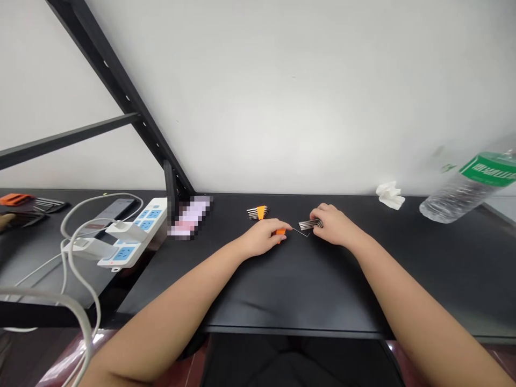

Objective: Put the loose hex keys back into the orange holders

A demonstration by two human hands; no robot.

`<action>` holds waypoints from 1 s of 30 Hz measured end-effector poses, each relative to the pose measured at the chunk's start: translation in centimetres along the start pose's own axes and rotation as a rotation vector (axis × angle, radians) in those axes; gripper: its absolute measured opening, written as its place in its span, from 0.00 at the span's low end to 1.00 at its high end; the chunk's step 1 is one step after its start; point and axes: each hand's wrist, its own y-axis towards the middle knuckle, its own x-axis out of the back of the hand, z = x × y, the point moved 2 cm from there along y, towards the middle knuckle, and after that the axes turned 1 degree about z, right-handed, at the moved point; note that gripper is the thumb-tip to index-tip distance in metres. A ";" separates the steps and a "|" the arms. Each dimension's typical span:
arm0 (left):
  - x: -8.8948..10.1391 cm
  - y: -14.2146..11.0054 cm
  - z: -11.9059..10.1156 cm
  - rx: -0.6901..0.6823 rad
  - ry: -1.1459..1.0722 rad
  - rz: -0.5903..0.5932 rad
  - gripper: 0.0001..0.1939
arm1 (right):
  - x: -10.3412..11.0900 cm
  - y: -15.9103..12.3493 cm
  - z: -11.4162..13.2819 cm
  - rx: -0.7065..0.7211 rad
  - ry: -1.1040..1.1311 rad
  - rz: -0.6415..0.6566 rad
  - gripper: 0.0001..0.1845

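My left hand [264, 236] rests on the black table [306, 285] with its fingers closed round an orange holder [280, 232]; a thin metal hex key [301, 232] sticks out of it to the right. My right hand [336, 224] lies close beside it, fingers closed on a bunch of several metal hex keys [309, 223] that point left. A second set of hex keys in an orange holder [258, 213] lies on the table just behind my left hand, untouched.
A white power strip [135, 234] with plugs and grey cables lies at the left by a black slanted frame post [121, 91]. A crumpled tissue [390, 194] and a tipped plastic water bottle [470, 188] are at the back right. More tools [28, 204] lie far left.
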 end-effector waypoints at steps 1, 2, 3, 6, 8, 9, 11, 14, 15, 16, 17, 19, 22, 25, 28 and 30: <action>0.0 0.0 0.0 0.002 -0.005 -0.005 0.16 | 0.1 -0.2 0.4 0.050 -0.006 0.003 0.07; 0.0 0.0 0.0 0.005 -0.010 -0.010 0.16 | 0.1 -0.3 0.9 0.105 -0.005 0.020 0.05; 0.0 0.0 0.0 0.009 -0.016 -0.013 0.16 | 0.0 -0.5 1.3 0.154 -0.002 0.047 0.03; 0.0 0.0 0.1 0.022 -0.017 -0.018 0.16 | -0.5 -0.7 2.6 0.197 -0.032 0.105 0.06; 0.1 0.0 0.3 0.018 0.017 -0.023 0.16 | -0.9 -0.7 3.4 0.184 -0.093 0.106 0.08; 0.1 0.0 0.4 0.010 0.046 -0.029 0.16 | -1.0 -0.7 3.6 0.181 -0.128 0.101 0.08; 0.2 0.1 0.6 -0.013 0.107 -0.047 0.15 | -1.1 -0.8 4.0 0.177 -0.179 0.085 0.09; 0.3 0.2 0.9 -0.039 0.165 -0.058 0.13 | -0.5 -1.1 3.9 0.141 -0.130 0.071 0.09; 0.3 0.2 1.0 -0.042 0.177 -0.056 0.13 | -0.2 -1.2 3.7 0.120 -0.080 0.075 0.08; 0.3 0.2 1.0 -0.044 0.187 -0.054 0.12 | 0.2 -1.3 3.4 0.097 -0.021 0.080 0.08; 0.3 0.2 1.0 -0.047 0.196 -0.053 0.12 | 0.5 -1.4 3.1 0.074 0.041 0.089 0.08; 0.3 0.2 1.1 -0.056 0.205 -0.051 0.12 | 1.1 -1.5 2.3 0.040 0.164 0.108 0.06; 0.3 0.2 1.2 -0.060 0.200 -0.047 0.11 | 1.5 -1.3 1.2 -0.011 0.305 0.153 0.04; 0.3 0.1 1.2 -0.063 0.191 -0.049 0.12 | 1.2 -1.0 0.3 -0.115 0.441 0.248 0.03; 0.2 0.2 1.4 -0.077 0.198 -0.048 0.12 | 1.0 -0.8 -0.1 -0.186 0.594 0.298 0.04; 0.1 0.2 1.7 -0.086 0.214 -0.052 0.12 | 1.1 -0.8 -0.2 -0.187 0.672 0.285 0.03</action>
